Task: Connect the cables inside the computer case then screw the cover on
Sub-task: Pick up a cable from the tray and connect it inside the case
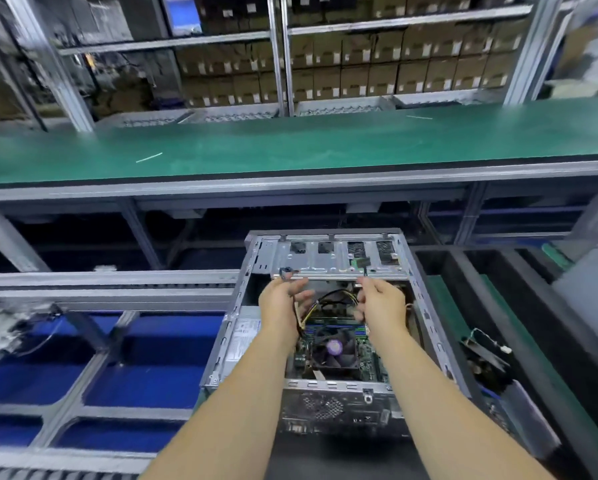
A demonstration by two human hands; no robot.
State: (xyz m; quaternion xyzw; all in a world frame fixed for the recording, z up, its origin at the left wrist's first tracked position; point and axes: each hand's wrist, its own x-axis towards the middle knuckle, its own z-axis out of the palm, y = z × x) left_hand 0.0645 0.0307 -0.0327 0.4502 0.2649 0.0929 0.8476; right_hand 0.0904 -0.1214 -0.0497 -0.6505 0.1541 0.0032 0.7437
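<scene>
A green-topped bench [325,143] carries two thin white strips [149,157], well apart.

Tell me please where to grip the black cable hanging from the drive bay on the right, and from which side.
Probably pinch the black cable just under its connector, coming from the near, open side of the computer case. It hangs free of the drive bay there, directly above the right hand, with the cooler fan well below.

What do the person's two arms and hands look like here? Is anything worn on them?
Both forearms are bare up to the bottom edge of the picture; no sleeve shows. The left hand and the right hand wear no gloves. No watch, wrist strap or ring can be seen, though the picture is slightly blurred.
</scene>
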